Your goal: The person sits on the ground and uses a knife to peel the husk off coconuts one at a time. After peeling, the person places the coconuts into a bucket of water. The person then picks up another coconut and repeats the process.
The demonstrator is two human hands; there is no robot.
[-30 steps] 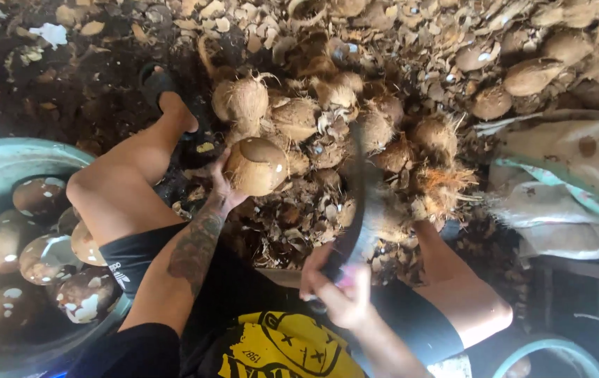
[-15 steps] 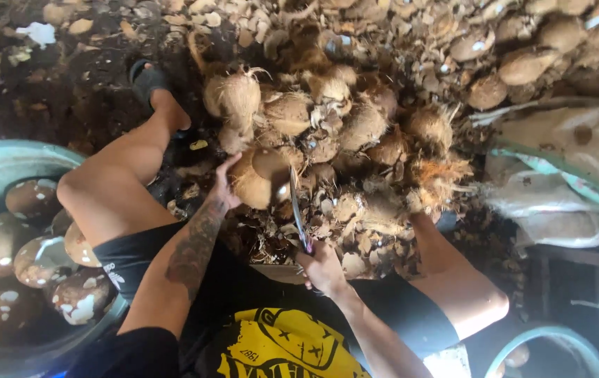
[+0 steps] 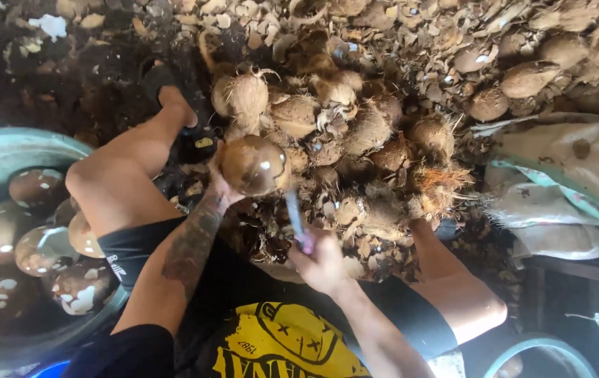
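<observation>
My left hand [image 3: 219, 183] grips a husked brown coconut [image 3: 252, 165] from its left side and holds it in front of my knees. My right hand [image 3: 320, 260] is closed around the handle of a knife [image 3: 294, 218]; the blade points up and meets the coconut's lower right edge. Behind the held coconut lies a pile of hairy unpeeled coconuts [image 3: 345, 122].
A round blue-green tub [image 3: 7, 150] at the left holds several peeled coconuts [image 3: 40, 245] in water. Shell chips and husk scraps [image 3: 411, 35] cover the ground ahead. Pale sacks [image 3: 565, 175] lie at the right. Another tub rim [image 3: 551, 350] shows at the bottom right.
My right hand has swung the knife down from a raised position onto the coconut's edge. My left hand has turned the coconut slightly and kept hold of it.
</observation>
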